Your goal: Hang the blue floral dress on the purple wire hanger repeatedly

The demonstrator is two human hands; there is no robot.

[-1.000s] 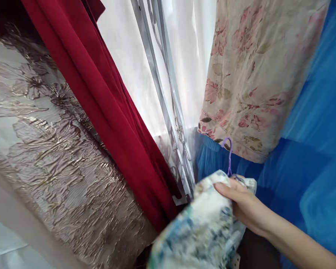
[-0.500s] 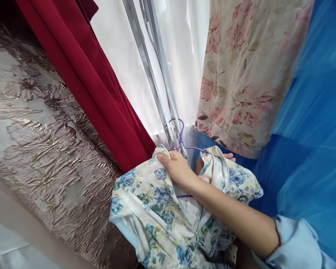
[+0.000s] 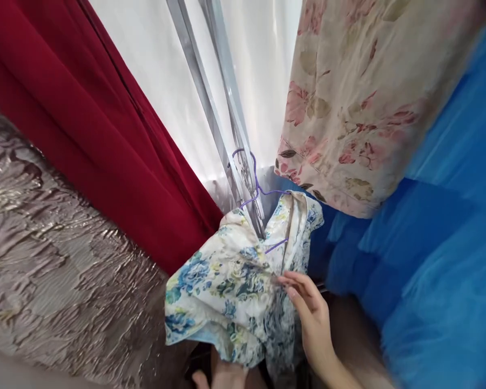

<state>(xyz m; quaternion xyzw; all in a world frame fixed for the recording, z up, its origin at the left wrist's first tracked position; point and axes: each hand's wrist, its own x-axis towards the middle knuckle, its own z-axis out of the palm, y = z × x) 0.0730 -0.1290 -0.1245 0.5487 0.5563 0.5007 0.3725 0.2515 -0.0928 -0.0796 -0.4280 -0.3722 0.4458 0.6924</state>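
Observation:
A blouse with blue flowers on white hangs on a purple hanger, whose hook is at a grey metal rail. The hanger's shoulders lie partly inside the blouse and its lower bar shows through the neck opening. My right hand is at the front edge of the blouse, fingertips touching the cloth or just beside it, thumb and fingers apart. Low in the view, my left hand is below the hem, thumb spread out; its other fingers are hidden behind the blouse.
Grey metal rails slant down before a white curtain. Red cloth and a shiny embossed brown fabric hang on the left. A pink-flowered beige garment and blue tulle hang on the right.
My right hand has left the blouse's shoulder and moved down to its front. My left hand has gone from the right shoulder to below the hem. The blouse now hangs lower from the hanger.

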